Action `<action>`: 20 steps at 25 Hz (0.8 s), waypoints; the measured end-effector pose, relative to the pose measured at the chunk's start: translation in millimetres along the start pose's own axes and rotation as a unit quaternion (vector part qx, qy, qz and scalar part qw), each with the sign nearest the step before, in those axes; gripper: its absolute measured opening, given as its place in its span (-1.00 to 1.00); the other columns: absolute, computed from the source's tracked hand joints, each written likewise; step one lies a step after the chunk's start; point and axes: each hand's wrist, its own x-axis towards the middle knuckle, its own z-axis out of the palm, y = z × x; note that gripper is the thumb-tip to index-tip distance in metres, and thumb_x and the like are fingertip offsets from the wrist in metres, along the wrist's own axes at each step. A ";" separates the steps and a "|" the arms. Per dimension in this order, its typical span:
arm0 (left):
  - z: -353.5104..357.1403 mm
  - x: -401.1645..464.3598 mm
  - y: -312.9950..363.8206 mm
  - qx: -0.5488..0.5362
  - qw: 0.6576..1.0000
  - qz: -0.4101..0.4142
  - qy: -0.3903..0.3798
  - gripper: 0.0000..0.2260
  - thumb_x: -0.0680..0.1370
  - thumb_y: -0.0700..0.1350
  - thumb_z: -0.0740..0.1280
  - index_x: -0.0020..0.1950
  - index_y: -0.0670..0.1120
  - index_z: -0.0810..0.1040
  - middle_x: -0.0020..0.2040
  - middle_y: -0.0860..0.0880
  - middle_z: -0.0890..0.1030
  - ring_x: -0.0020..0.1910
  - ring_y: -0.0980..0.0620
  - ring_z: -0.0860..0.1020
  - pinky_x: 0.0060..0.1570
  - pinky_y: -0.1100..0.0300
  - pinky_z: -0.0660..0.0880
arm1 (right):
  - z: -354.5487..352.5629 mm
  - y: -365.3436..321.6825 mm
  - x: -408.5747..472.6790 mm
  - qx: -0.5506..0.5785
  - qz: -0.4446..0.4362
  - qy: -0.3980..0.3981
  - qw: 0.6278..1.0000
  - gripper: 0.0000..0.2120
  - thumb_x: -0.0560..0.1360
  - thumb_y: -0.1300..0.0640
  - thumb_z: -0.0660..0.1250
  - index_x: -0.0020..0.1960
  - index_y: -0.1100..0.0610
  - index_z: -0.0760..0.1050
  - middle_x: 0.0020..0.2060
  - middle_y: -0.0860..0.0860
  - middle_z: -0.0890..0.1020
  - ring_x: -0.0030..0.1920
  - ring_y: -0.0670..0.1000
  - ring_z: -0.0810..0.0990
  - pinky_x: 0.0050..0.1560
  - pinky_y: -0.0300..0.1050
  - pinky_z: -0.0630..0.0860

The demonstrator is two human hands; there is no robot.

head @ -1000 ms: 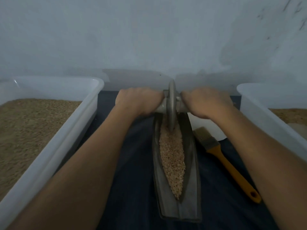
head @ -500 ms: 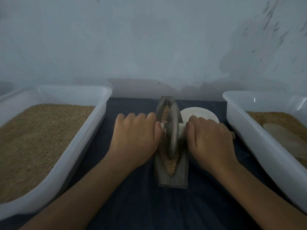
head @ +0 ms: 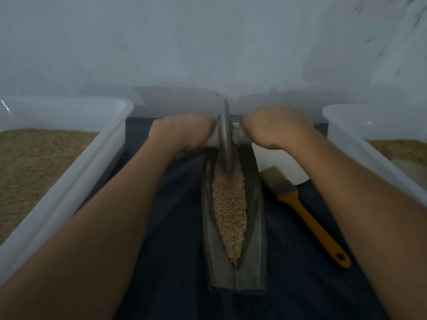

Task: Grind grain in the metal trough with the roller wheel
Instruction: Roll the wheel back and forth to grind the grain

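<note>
Left hand [head: 182,132] and right hand [head: 275,128] each grip the axle, wheel [head: 225,137] between them, standing in the trough [head: 254,227] of grain [head: 230,211] below.

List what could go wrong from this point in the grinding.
1. The roller wheel sits at the far end of the metal trough; pushing further may run it off that end.
2. Grain lies heaped close to the trough's edges, so the return stroke may spill some onto the dark cloth.
3. The left hand and right hand grip the axle right beside the wheel; knuckles may get pinched.
</note>
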 end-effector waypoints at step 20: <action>4.2 -14.5 1.9 0.058 0.996 0.013 0.074 -0.67 0.60 0.13 -0.02 0.18 0.02 0.41 0.20 -0.20 0.59 0.17 -0.33 0.58 0.03 -0.08 0.41 | 8.0 -8.8 -23.5 -0.018 0.034 0.069 0.997 -0.61 0.64 -0.04 -0.09 -0.28 0.02 0.31 -0.32 0.02 0.38 -0.34 0.03 0.34 -0.29 -0.07 0.22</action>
